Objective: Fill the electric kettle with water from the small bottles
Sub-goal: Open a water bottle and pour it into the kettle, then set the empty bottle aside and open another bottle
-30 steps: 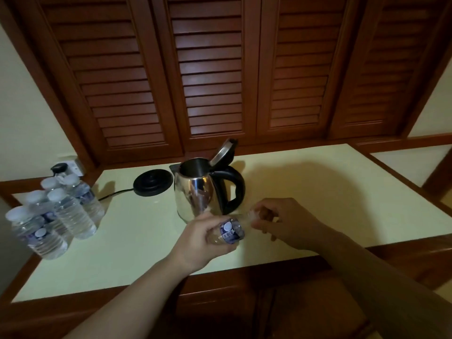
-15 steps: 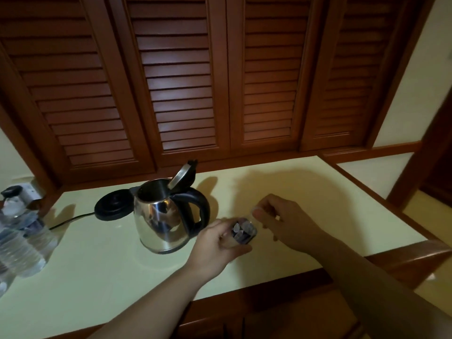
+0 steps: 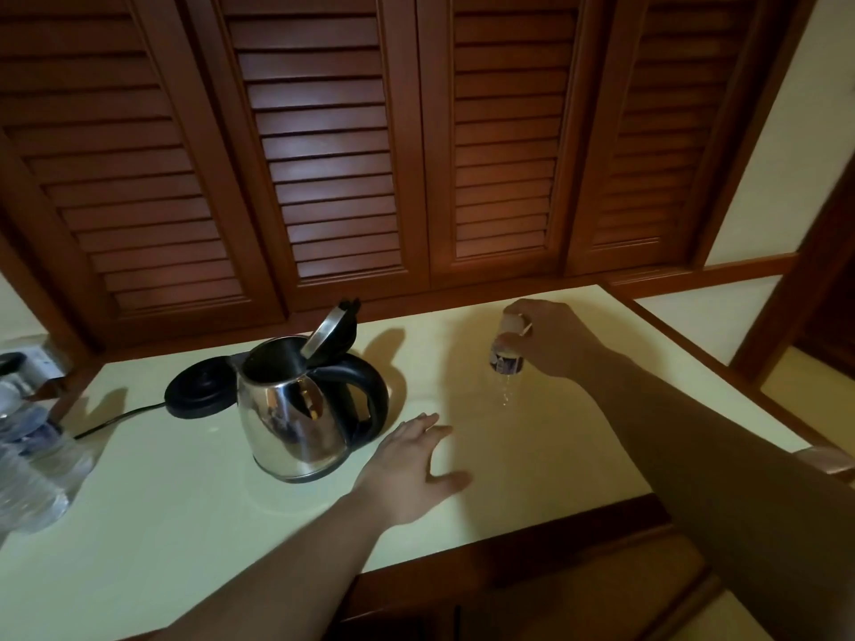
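Head view: right hand (image 3: 550, 337) gripping small bottle (image 3: 506, 358), left hand (image 3: 412, 469) empty beside kettle (image 3: 296, 409).

small bottle (image 3: 506, 358) label dark, perhaps printed, wording too blurred to read

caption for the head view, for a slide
Right hand sets small clear plastic bottle on cream table beside open steel kettle.

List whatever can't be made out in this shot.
- Water level in the kettle: head view, interior too dark.
- Whether the bottle is capped or empty: right hand covers its top.
- Spare bottles: blurred, cut off by the left edge, count unclear.
- Left hand: whether it touches the table.
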A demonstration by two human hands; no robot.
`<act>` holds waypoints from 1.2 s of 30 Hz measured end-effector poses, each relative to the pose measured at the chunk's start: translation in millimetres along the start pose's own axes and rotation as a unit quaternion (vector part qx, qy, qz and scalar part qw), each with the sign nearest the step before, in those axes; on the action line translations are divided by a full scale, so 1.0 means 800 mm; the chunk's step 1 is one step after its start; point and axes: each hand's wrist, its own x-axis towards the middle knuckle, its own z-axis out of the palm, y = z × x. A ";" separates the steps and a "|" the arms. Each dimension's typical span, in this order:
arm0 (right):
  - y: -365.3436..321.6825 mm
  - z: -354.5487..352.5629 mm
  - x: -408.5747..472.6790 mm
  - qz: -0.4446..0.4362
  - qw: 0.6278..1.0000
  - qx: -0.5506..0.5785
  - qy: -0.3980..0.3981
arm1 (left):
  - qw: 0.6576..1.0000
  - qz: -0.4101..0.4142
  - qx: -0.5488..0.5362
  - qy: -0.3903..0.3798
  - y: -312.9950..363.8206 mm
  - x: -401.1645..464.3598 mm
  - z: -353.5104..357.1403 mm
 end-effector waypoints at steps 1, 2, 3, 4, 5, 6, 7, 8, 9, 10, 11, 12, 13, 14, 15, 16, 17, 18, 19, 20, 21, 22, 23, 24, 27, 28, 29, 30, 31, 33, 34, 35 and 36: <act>0.002 0.005 0.003 -0.004 1.000 -0.005 -0.008 | 1.000 0.001 -0.003 0.004 0.000 0.000 0.000; 0.003 0.009 0.005 -0.008 1.000 -0.006 -0.011 | 1.000 0.002 -0.004 0.006 -0.001 0.000 -0.001; 0.003 0.012 0.006 -0.009 1.000 -0.006 -0.010 | 1.000 0.001 -0.005 0.004 -0.002 0.000 0.000; 0.003 0.014 0.007 -0.009 1.000 -0.006 -0.008 | 1.000 0.002 -0.005 0.005 -0.004 0.001 0.001; 0.003 0.017 0.007 -0.009 1.000 -0.007 -0.007 | 1.000 0.003 -0.005 0.007 -0.005 0.001 0.002; 0.003 0.018 0.006 -0.005 1.000 -0.008 -0.008 | 1.000 0.004 -0.007 0.010 -0.006 0.001 0.003; 0.002 0.018 0.004 -0.001 1.000 -0.007 -0.011 | 1.000 0.007 -0.012 0.013 -0.007 0.000 0.003; 0.001 0.018 0.002 0.003 1.000 -0.005 -0.015 | 1.000 0.012 -0.019 0.017 -0.007 0.000 0.002; -0.001 0.017 -0.001 0.008 1.000 -0.002 -0.017 | 0.999 0.019 -0.027 0.023 -0.006 -0.002 0.001; -0.004 0.016 -0.004 0.014 1.000 0.003 -0.015 | 0.999 0.027 -0.036 0.031 -0.006 -0.003 0.000; -0.008 0.014 -0.006 0.021 1.000 0.006 -0.007 | 0.998 0.035 -0.048 0.037 -0.006 -0.006 -0.002; -0.013 0.013 -0.010 0.024 1.000 0.002 0.009 | 0.996 0.040 -0.062 0.042 -0.006 -0.010 -0.004; -0.020 0.012 -0.015 0.023 0.999 -0.010 0.033 | 0.995 0.044 -0.072 0.047 -0.008 -0.016 -0.007; -0.027 0.012 -0.021 0.018 0.997 -0.025 0.065 | 0.994 0.048 -0.078 0.052 -0.012 -0.022 -0.011; -0.035 0.014 -0.029 0.010 0.994 -0.040 0.101 | 0.994 0.052 -0.079 0.054 -0.015 -0.029 -0.015; -0.042 0.018 -0.037 -0.003 0.990 -0.052 0.134 | 0.994 0.056 -0.076 0.057 -0.019 -0.037 -0.020; -0.050 0.025 -0.048 -0.022 0.985 -0.057 0.159 | 0.994 0.060 -0.072 0.061 -0.024 -0.047 -0.025; -0.056 0.036 -0.058 -0.042 0.983 -0.056 0.172 | 0.993 0.064 -0.070 0.064 -0.029 -0.057 -0.032; -0.062 0.048 -0.069 -0.057 0.982 -0.050 0.175 | 0.993 0.068 -0.070 0.069 -0.035 -0.069 -0.038; -0.068 0.062 -0.080 -0.063 0.983 -0.043 0.167 | 0.992 0.070 -0.072 0.077 -0.042 -0.080 -0.045; -0.074 0.077 -0.091 -0.062 0.986 -0.037 0.153 | 0.991 0.071 -0.074 0.088 -0.049 -0.093 -0.051; -0.082 0.091 -0.102 -0.063 0.988 -0.032 0.139 | 0.990 0.070 -0.077 0.098 -0.058 -0.106 -0.056; -0.089 0.106 -0.113 -0.067 0.989 -0.028 0.126 | 0.989 0.070 -0.079 0.105 -0.068 -0.118 -0.060; -0.096 0.121 -0.124 -0.075 0.990 -0.027 0.113 | 0.988 0.068 -0.081 0.112 -0.080 -0.131 -0.064; -0.129 0.164 -0.152 -0.097 0.992 -0.018 0.074 | 0.986 0.047 -0.092 0.129 -0.122 -0.171 -0.075; -0.142 0.178 -0.160 -0.098 0.993 -0.010 0.057 | 0.985 0.038 -0.096 0.136 -0.137 -0.185 -0.079; -0.157 0.192 -0.167 -0.100 0.994 -0.004 0.040 | 0.984 0.027 -0.102 0.142 -0.151 -0.200 -0.084; -0.172 0.206 -0.173 -0.105 0.994 -0.002 0.023 | 0.983 0.015 -0.110 0.148 -0.164 -0.215 -0.089; -0.187 0.220 -0.177 -0.113 0.994 -0.005 0.007 | 0.981 0.003 -0.116 0.155 -0.177 -0.230 -0.094; -0.223 0.248 -0.184 -0.129 0.991 -0.014 -0.033 | 0.977 -0.012 -0.121 0.175 -0.203 -0.256 -0.103; -0.243 0.261 -0.186 -0.138 0.989 -0.021 -0.053 | 0.975 -0.021 -0.122 0.183 -0.216 -0.268 -0.107; -0.263 0.274 -0.188 -0.151 0.985 -0.030 -0.071 | 0.973 -0.030 -0.122 0.193 -0.229 -0.280 -0.111; -0.283 0.287 -0.189 -0.160 0.982 -0.038 -0.092 | 0.971 -0.039 -0.121 0.205 -0.242 -0.292 -0.115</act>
